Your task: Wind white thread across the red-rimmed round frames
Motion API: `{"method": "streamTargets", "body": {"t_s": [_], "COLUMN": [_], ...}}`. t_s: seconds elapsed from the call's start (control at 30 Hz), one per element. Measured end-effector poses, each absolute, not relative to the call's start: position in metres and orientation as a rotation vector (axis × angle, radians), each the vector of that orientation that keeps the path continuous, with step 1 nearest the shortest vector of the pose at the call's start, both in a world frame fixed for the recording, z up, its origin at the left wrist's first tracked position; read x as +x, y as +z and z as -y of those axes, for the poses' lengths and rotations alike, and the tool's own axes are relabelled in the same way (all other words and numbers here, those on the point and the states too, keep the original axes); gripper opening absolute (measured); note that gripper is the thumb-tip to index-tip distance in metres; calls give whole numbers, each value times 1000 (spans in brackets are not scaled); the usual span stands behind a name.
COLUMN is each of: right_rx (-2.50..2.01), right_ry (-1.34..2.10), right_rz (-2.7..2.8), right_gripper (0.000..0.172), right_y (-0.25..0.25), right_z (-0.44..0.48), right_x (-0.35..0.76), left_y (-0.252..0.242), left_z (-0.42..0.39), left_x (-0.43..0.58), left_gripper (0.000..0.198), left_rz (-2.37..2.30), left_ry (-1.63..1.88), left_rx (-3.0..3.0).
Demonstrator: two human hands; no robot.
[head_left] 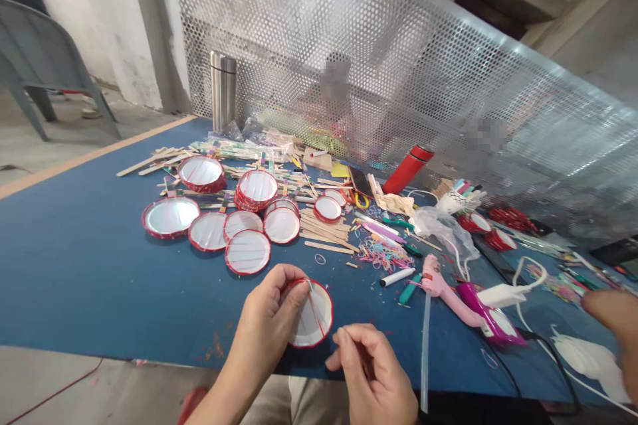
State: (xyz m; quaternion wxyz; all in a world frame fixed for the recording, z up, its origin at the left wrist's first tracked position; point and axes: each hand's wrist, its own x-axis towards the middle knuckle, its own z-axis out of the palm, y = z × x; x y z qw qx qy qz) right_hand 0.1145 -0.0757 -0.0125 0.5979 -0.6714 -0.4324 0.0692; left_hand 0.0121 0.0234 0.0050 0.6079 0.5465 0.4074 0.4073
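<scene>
My left hand (272, 309) pinches the upper left edge of a round jar lid (319, 315), white inside with a red rim. Thin pink and bluish rubber bands (315, 305) stretch across its face, gathered near my thumb. Just to the right of the lid, apart from it, my right hand (373, 368) has its thumb and fingers curled together; whatever lies between them, if anything, cannot be made out. Beyond the hands, more red-rimmed lids (248, 252) lie singly and in stacks, several crossed by thin bands.
Loose rubber bands (383, 252) lie right of some craft sticks (323, 229). A pink glue gun (451, 295) with cords rests at right. A steel flask (224, 93) and red flask (407, 169) stand before a perforated metal screen (299, 26). Another person's hand (611, 312) shows at right.
</scene>
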Motion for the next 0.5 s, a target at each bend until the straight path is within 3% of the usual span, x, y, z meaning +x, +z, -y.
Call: {"method": "streamTargets", "body": {"t_s": [0.2,0.5], "right_rx": [-1500,-1575], "right_ry": [-131,-123], "right_rz": [1381,1532], "right_gripper": [12,12], "right_y": [4,13], "right_z": [64,44], "right_x": [127,126], "left_y": [5,1], "left_z": [-21,-21], "left_x": [11,8], "left_gripper": [15,17], "left_rz": [-893,-897], "left_ry": [876,872], "left_rx": [1504,1662]}}
